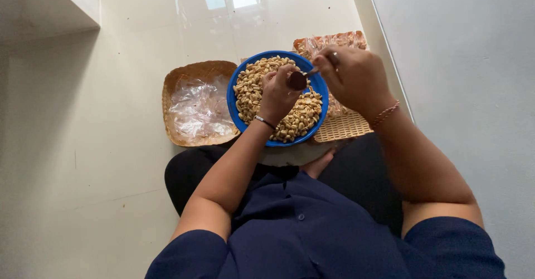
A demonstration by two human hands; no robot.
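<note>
head view looks straight down at a pale glossy floor (111,145), and i read it from the left edge across. first comes a shallow woven tray (177,84) lying on the floor, with crumpled clear plastic bags (200,109) heaped inside it. just beside it, touching its right rim, sits a blue bowl (319,84) full of pale peanuts (253,92), placed right in front of my crossed legs. my left hand (277,94) hangs over the middle of the bowl, fingers curled shut; i cannot tell whether they pinch anything, though a small dark round thing (297,81) shows just at its fingertips. a thin bangle (265,122) rings that wrist. my right hand (352,77) is over the bowl's right rim, closed on a thin metal handle (312,72) that runs to the dark round thing, so it looks like a spoon. a red thread band (385,113) circles that wrist. under the right hand lies a second woven tray (345,127), partly tucked beneath the bowl, carrying filled clear packets (334,39) at its far edge. a grey wall (473,62) closes the right side.
</note>
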